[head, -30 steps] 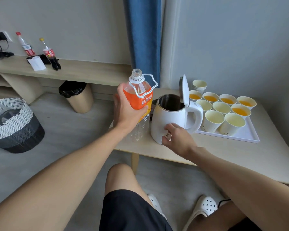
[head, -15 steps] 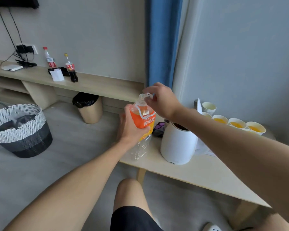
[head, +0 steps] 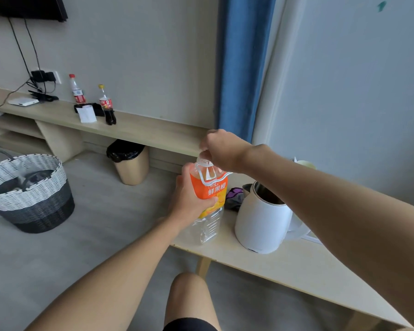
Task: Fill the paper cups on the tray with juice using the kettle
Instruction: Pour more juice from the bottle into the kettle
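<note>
Orange-labelled juice bottle (head: 207,199) gripped by left hand (head: 189,199); right hand (head: 221,149) pinches its neck (lidless white kettle (head: 261,220) just right).

The juice bottle (head: 213,190) has an orange label with white words: 鲜果橙. At 10 o'clock on the shelf (head: 141,129), the red-cap bottle (head: 77,91) and the yellow-cap bottle (head: 107,107) have red labels, too tiny to read.

Home room: wall-mounted screen (head: 31,7), long wooden shelf (head: 144,129), blue curtain (head: 245,68), woven basket (head: 31,194), lined waste bin (head: 130,164).
</note>
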Action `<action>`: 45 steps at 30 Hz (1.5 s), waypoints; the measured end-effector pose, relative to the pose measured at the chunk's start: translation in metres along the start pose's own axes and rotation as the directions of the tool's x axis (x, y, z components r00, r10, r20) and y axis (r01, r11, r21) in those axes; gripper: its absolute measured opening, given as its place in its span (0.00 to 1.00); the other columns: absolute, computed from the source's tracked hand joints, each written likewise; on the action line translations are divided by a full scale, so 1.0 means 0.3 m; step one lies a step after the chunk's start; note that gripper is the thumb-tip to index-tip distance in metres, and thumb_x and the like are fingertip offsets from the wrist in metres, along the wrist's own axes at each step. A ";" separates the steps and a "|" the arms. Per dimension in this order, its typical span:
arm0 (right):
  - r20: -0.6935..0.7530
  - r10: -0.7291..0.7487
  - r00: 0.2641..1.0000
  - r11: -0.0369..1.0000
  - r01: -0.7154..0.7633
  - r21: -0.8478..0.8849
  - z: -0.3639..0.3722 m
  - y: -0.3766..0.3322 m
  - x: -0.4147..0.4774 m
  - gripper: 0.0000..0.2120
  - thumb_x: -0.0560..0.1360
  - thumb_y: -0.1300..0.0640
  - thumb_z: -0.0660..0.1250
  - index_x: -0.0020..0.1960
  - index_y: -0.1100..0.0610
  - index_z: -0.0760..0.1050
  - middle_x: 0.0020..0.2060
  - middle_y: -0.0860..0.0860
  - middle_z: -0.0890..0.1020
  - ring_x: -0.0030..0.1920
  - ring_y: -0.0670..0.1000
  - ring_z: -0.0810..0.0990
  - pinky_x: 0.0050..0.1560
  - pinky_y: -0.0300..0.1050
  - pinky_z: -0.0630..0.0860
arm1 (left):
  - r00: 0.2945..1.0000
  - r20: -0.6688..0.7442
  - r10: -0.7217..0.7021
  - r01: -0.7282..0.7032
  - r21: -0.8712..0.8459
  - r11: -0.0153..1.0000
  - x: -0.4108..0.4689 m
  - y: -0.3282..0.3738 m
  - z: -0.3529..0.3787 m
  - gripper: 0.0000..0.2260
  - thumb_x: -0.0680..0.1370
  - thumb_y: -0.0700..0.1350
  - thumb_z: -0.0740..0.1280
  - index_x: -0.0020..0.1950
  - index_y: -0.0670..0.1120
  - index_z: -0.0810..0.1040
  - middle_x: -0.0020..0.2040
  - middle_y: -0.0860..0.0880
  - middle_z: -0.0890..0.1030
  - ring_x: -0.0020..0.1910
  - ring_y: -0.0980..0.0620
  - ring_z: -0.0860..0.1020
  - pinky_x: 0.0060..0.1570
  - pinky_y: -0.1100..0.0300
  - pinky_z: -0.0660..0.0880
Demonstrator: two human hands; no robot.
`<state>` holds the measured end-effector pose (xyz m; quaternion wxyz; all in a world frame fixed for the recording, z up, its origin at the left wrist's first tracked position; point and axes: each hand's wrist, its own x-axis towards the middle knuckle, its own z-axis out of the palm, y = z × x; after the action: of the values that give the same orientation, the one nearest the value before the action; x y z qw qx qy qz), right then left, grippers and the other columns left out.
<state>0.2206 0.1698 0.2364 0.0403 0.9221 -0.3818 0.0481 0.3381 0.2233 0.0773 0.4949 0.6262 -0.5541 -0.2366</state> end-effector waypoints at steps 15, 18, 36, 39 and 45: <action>0.073 0.030 0.997 0.997 -0.025 -0.067 -0.016 0.002 0.019 0.18 0.83 0.46 0.59 0.50 0.61 0.75 0.40 0.53 0.78 0.39 0.53 0.78 0.40 0.48 0.76 | 0.999 0.032 -0.027 0.026 0.029 0.999 0.011 -0.003 -0.004 0.43 0.65 0.46 0.83 0.70 0.62 0.59 0.68 0.50 0.70 0.64 0.48 0.76 0.59 0.46 0.81; 0.108 -0.005 0.994 0.990 0.020 -0.136 -0.028 0.005 0.021 0.20 0.83 0.43 0.57 0.52 0.60 0.74 0.39 0.52 0.78 0.38 0.51 0.77 0.38 0.47 0.75 | 0.998 0.047 -0.032 0.031 0.022 0.999 0.010 -0.002 -0.009 0.43 0.64 0.47 0.82 0.70 0.62 0.59 0.68 0.51 0.71 0.64 0.49 0.76 0.60 0.45 0.81; 0.057 0.015 0.998 0.979 -0.003 -0.202 -0.006 -0.014 0.024 0.19 0.85 0.47 0.55 0.51 0.61 0.74 0.40 0.53 0.77 0.41 0.54 0.78 0.41 0.49 0.77 | 0.997 0.065 -0.036 0.033 0.040 0.999 0.025 -0.003 -0.002 0.44 0.67 0.46 0.83 0.72 0.61 0.58 0.68 0.51 0.69 0.64 0.49 0.75 0.60 0.46 0.81; -0.090 0.171 0.981 0.969 -0.184 -0.162 0.038 -0.038 0.037 0.19 0.85 0.49 0.53 0.43 0.59 0.72 0.31 0.51 0.69 0.38 0.56 0.75 0.37 0.47 0.70 | 0.998 0.059 -0.032 0.029 0.046 0.999 0.024 -0.004 0.001 0.44 0.66 0.46 0.83 0.71 0.62 0.58 0.67 0.51 0.70 0.63 0.49 0.76 0.59 0.46 0.82; 0.026 -0.068 0.997 0.963 0.073 -0.261 -0.007 -0.007 0.036 0.17 0.85 0.45 0.49 0.55 0.56 0.68 0.38 0.50 0.72 0.39 0.52 0.73 0.57 0.54 0.72 | 0.996 0.070 -0.052 0.051 0.016 0.999 0.026 -0.004 -0.004 0.44 0.63 0.49 0.82 0.70 0.63 0.57 0.69 0.51 0.69 0.64 0.48 0.76 0.58 0.44 0.82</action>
<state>0.2294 0.1640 0.2397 0.1601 0.9221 -0.3520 -0.0119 0.3419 0.2163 0.0786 0.4643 0.6351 -0.5565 -0.2673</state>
